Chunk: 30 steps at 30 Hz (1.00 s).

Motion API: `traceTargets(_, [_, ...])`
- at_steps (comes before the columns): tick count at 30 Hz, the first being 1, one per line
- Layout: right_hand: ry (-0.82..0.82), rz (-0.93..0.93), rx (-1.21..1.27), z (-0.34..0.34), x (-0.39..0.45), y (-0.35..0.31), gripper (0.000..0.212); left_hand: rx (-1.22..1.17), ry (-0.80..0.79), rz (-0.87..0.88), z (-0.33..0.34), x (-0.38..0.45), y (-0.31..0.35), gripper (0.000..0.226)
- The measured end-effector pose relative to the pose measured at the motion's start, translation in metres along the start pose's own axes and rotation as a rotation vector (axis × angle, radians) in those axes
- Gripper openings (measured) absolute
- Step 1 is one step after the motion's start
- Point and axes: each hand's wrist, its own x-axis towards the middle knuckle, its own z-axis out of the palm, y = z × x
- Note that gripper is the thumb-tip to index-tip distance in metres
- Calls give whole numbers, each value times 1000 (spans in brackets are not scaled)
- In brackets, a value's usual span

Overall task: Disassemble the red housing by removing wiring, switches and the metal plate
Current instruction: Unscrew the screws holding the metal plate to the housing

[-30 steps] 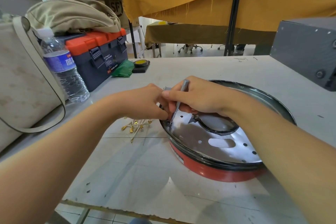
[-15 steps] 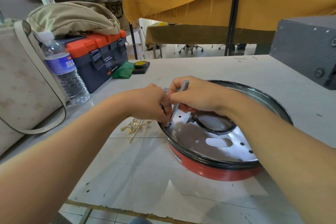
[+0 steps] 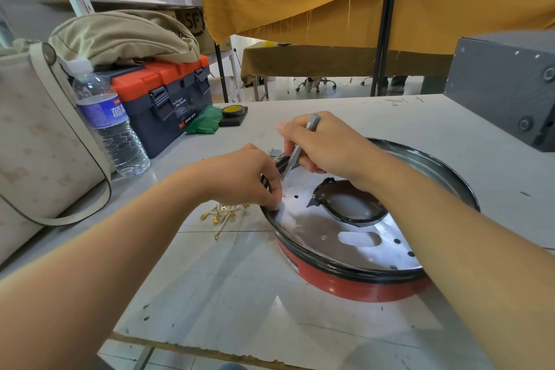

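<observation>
Two bare hands were seen at the far-left rim of the round red housing (image 3: 354,284), which lay on the white table (image 3: 240,294). A slim grey metal tool (image 3: 297,149) was gripped by the right hand (image 3: 327,144), its tip lowered to the shiny perforated metal plate (image 3: 330,237). The rim was pinched by the curled left hand (image 3: 240,177). Loose white wires with gold terminals (image 3: 223,215) lay just beside the housing.

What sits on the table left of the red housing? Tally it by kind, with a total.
Bags: 2, a cream handbag and an olive bag atop the toolbox
Toolboxes: 1
Water bottles: 1
Green cloths: 1
Tape rolls: 1
Bundles of removed wires: 1
Total: 7
</observation>
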Motion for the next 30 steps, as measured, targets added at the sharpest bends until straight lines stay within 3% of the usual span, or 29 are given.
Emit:
traceTargets(6, [83,-90,-88,-2,1,-3,37,-153,106,0,0,-7,1,3])
traceTargets(10, [112,-150,-160,-9,0,-5,20,-360,316,13,5,-10,-4,7])
traceTargets(13, [54,-104,-208,-14,-4,0,14,-531,425,-17,6,-13,-9,7])
traceTargets(16, [-55,-20,-209,-15,-10,7,22,-630,445,-25,6,-14,-18,4])
traceTargets(21, [-179,-35,-552,-10,-18,14,22,-711,475,-73,5,-13,-35,4])
traceTargets(25, [-308,-20,-709,-7,-25,17,15,-642,463,-83,7,-17,-45,9])
traceTargets(30, [-327,-17,-720,-7,-31,15,15,-325,277,-17,13,-31,-53,11])
